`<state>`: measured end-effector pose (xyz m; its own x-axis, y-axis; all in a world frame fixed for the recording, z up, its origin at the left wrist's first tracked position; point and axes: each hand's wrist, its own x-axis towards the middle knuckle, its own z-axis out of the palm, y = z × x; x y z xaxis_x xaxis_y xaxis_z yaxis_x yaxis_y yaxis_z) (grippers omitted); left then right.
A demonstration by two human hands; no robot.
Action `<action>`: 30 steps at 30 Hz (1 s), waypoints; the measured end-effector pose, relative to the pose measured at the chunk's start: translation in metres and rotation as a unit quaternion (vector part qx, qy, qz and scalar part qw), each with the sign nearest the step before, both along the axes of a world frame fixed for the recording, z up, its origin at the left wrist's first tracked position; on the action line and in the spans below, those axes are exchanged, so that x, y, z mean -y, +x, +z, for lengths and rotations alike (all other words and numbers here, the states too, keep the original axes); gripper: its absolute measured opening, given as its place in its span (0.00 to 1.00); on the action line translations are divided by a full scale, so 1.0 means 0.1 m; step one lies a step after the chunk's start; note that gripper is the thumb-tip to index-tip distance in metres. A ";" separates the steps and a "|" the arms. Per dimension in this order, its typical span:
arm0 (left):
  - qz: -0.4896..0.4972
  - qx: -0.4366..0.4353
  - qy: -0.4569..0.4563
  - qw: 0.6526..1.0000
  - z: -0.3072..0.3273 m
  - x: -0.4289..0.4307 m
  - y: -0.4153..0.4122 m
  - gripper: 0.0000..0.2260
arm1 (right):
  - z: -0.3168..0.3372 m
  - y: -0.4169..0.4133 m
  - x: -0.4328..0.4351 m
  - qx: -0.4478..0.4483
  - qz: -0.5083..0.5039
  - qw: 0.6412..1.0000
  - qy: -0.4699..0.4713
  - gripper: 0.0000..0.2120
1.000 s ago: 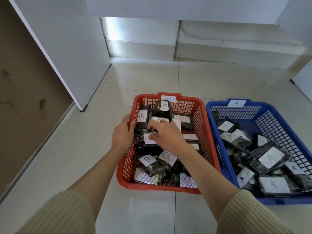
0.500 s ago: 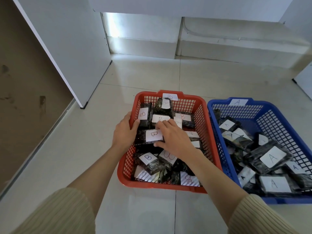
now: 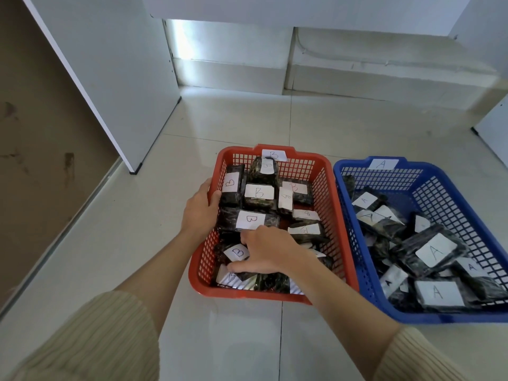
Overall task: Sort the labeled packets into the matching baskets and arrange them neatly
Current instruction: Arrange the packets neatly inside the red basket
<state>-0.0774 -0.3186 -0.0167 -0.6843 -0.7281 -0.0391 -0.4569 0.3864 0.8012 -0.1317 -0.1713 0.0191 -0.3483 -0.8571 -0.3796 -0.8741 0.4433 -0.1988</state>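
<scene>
The red basket, tagged B at its far rim, holds several dark packets with white B labels. My left hand grips the basket's left rim, thumb hooked over the edge. My right hand is inside the basket near its front left. Its thumb and curled fingers hold a B packet there. Just beyond it another B packet lies flat. The blue basket to the right, tagged A, holds several A packets in a loose heap.
Both baskets stand side by side on a pale tiled floor. A white panel stands at the left, a low white ledge runs along the back, and another white panel edge is at the right.
My right hand has drawn back from the middle of the red basket to its front left and taken hold of a nearer B packet. The left hand stays on the rim.
</scene>
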 end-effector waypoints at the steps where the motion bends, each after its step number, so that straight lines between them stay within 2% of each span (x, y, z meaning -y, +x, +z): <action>1: 0.000 -0.001 0.003 1.000 0.01 0.00 0.00 0.20 | 0.01 0.00 0.02 0.016 -0.002 1.000 0.008 0.26; 6: 0.003 -0.006 0.017 1.000 0.01 0.01 0.02 0.20 | 0.19 -0.16 0.04 0.101 -0.044 0.993 0.034 0.20; 9: 0.012 -0.010 0.046 0.999 0.02 0.01 0.01 0.20 | 0.35 -0.36 -0.01 0.170 -0.084 0.981 0.042 0.22; 13: 0.016 -0.018 0.059 0.998 0.02 0.03 0.02 0.19 | 0.54 -0.63 -0.11 0.242 -0.133 0.960 -0.045 0.15; 15: 0.021 -0.019 0.064 0.998 0.01 0.04 0.02 0.19 | 0.51 -0.67 -0.11 0.190 -0.132 0.969 -0.082 0.19; 19: 0.023 -0.029 0.068 0.997 0.00 0.03 0.01 0.18 | 0.15 -0.60 -0.08 0.013 -0.046 0.995 -0.089 0.27; 21: 0.022 -0.031 0.063 0.997 0.00 0.03 0.00 0.18 | 0.00 -0.59 -0.10 -0.039 -0.029 0.992 -0.112 0.29; 26: 0.022 -0.026 0.067 0.997 -0.02 0.04 0.00 0.19 | -0.19 -0.53 -0.10 -0.126 0.028 0.972 -0.199 0.25; 28: 0.016 -0.038 -0.003 0.999 -0.01 0.02 0.01 0.19 | -0.24 -0.53 -0.07 -0.140 0.043 0.960 -0.237 0.23; 30: -0.005 -0.064 -0.130 0.989 0.02 -0.02 0.03 0.16 | -0.27 -0.54 -0.04 -0.111 0.033 0.960 -0.256 0.22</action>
